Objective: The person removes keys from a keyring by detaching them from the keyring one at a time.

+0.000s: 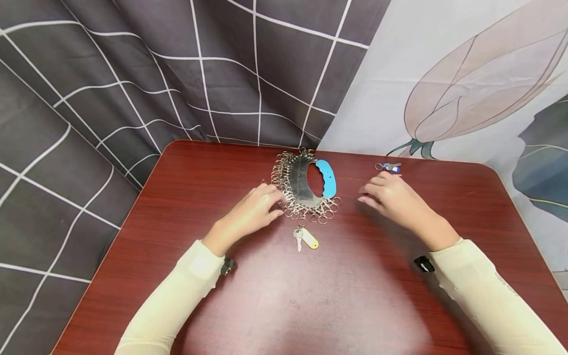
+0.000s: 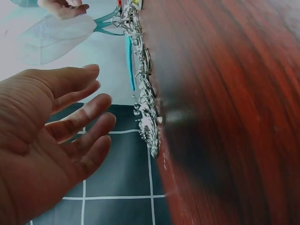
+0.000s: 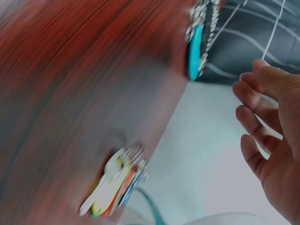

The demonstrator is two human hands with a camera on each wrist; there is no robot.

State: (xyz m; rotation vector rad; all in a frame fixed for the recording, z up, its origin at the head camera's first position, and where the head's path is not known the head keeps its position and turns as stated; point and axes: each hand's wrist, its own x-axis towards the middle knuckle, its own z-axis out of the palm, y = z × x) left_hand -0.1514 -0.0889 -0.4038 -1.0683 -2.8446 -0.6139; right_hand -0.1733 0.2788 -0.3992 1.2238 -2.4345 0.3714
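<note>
A key holder, a dark curved plate [image 1: 299, 181] with a blue grip [image 1: 329, 179] and metal clips and rings along its edge, lies flat near the table's back edge. At its front, a silver key [image 1: 299, 238] with a yellow key tag [image 1: 310, 238] lies close to the rings. My left hand [image 1: 257, 206] is at the holder's left side; in the left wrist view its loosely bent fingers hold nothing. To the holder's right, my right hand [image 1: 392, 199] is raised with relaxed, empty fingers. Beyond it lie tagged keys [image 3: 112, 183], partly hidden from the head view.
The holder and keys are on a reddish-brown wooden table [image 1: 310, 296]. A dark curtain with white grid lines [image 1: 222, 74] hangs behind and to the left. A pale cloth with a large flower print [image 1: 466, 88] hangs behind on the right.
</note>
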